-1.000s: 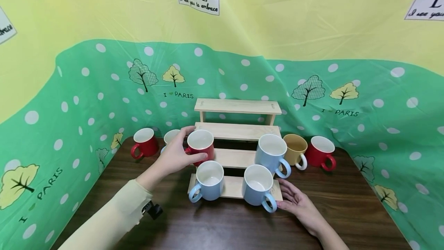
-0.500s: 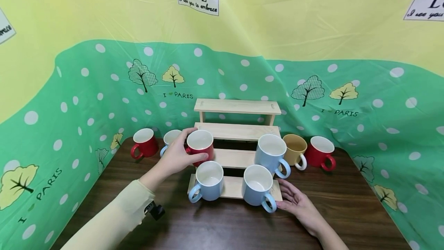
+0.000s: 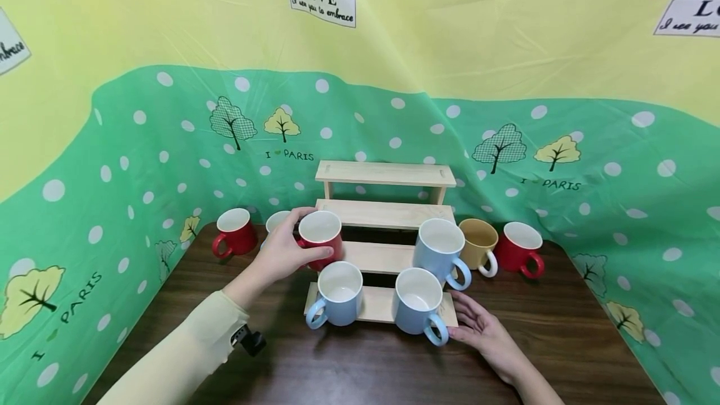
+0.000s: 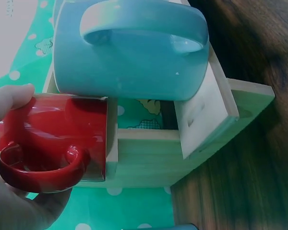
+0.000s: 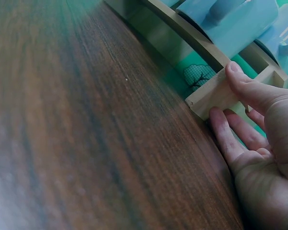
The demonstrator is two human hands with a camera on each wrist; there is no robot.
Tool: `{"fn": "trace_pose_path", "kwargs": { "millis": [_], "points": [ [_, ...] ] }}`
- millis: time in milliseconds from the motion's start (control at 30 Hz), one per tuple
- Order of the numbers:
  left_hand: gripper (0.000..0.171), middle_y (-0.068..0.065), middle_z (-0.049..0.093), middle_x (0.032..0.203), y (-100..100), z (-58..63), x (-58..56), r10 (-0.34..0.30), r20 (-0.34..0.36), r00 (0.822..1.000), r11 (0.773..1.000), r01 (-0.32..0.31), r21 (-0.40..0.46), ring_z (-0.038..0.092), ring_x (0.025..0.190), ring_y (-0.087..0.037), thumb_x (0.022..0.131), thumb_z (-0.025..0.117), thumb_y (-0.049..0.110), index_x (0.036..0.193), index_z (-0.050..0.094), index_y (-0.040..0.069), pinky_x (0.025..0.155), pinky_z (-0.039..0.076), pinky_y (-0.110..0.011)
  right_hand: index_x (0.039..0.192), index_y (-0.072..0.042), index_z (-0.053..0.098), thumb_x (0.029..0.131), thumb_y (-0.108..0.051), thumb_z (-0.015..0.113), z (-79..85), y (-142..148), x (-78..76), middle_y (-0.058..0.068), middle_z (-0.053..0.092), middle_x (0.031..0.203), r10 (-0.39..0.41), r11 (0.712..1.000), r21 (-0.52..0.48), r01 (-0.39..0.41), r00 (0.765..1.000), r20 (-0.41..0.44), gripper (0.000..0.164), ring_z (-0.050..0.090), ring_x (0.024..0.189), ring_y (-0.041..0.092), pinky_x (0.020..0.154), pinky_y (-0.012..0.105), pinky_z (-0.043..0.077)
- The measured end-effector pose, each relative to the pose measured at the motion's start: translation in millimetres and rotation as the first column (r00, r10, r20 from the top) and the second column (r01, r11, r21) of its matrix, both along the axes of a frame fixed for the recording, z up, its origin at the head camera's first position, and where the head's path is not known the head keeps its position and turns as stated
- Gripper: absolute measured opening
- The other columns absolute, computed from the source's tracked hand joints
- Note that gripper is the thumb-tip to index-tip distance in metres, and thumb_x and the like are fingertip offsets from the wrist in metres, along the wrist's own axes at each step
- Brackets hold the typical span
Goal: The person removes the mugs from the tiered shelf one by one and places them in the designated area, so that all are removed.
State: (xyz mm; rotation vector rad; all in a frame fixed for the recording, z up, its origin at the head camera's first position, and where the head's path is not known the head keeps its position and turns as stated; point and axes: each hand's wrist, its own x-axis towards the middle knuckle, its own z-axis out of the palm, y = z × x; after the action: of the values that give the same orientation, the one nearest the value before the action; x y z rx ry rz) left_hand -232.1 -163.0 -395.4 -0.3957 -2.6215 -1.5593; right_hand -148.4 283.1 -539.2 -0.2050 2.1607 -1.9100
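My left hand [image 3: 281,252] grips a red mug [image 3: 329,249] with a white inside, thumb across its near side and fingers behind. The mug sits upright at the left end of the second step of a stepped wooden rack [image 3: 382,255]. In the left wrist view its red handle [image 4: 43,177] points toward the palm. My right hand [image 3: 486,336] holds the rack's front right corner, with thumb and fingertips on the end board [image 5: 213,98]. Two light blue mugs stand on the lowest step, one left [image 3: 345,305] and one right [image 3: 413,314]. Another light blue mug [image 3: 435,255] stands on the second step's right end.
Left of the rack are a red mug [image 3: 239,239] and a light blue mug [image 3: 275,222], partly hidden by my left hand. On the right stand a tan mug [image 3: 475,249] and another red mug [image 3: 513,255]. A patterned curtain [image 3: 382,124] hangs behind the dark wooden table [image 3: 337,374].
The red mug in my left hand has shifted slightly to the left along the step. My right hand stays at the rack's corner, and the other mugs have not moved.
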Motion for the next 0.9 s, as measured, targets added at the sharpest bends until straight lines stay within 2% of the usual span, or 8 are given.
{"fn": "trace_pose_path", "kwargs": {
  "millis": [167, 533, 900],
  "points": [
    [0.087, -0.008, 0.067, 0.140, -6, 0.0, 0.5, 0.009, -0.044, 0.999, 1.000, -0.008, 0.006, 0.064, 0.124, -0.031, 0.081, 0.100, 0.027, 0.153, 0.053, 0.015, 0.100, 0.059, -0.054, 0.169, 0.000, 0.029, 0.104, -0.006, 0.074, 0.8, 0, 0.0, 0.032, 0.045, 0.161, 0.004, 1.000, 0.002, -0.004, 1.000, 0.002, 0.080, 0.063, 0.129, 0.005, 0.102, 0.026, 0.057],
    [0.087, -0.007, 0.068, 0.139, -9, 3.9, 1.0, 0.019, -0.110, 0.994, 0.999, -0.022, -0.023, 0.064, 0.123, -0.029, 0.079, 0.101, 0.029, 0.152, 0.055, 0.015, 0.099, 0.056, -0.051, 0.169, 0.000, 0.029, 0.103, -0.007, 0.075, 1.6, -1, 0.3, 0.030, 0.047, 0.159, -0.010, 1.000, 0.011, 0.010, 1.000, 0.012, 0.080, 0.063, 0.128, 0.006, 0.101, 0.027, 0.058],
    [0.089, -0.007, 0.066, 0.142, -10, 10.4, 4.3, 0.025, -0.094, 0.995, 0.999, -0.029, -0.039, 0.063, 0.125, -0.031, 0.078, 0.101, 0.033, 0.153, 0.055, 0.018, 0.098, 0.059, -0.054, 0.169, 0.000, 0.028, 0.103, -0.008, 0.075, 3.0, 0, 0.5, 0.032, 0.045, 0.161, -0.015, 1.000, 0.014, 0.015, 1.000, 0.025, 0.081, 0.063, 0.128, 0.003, 0.101, 0.025, 0.057]
  ]
}}
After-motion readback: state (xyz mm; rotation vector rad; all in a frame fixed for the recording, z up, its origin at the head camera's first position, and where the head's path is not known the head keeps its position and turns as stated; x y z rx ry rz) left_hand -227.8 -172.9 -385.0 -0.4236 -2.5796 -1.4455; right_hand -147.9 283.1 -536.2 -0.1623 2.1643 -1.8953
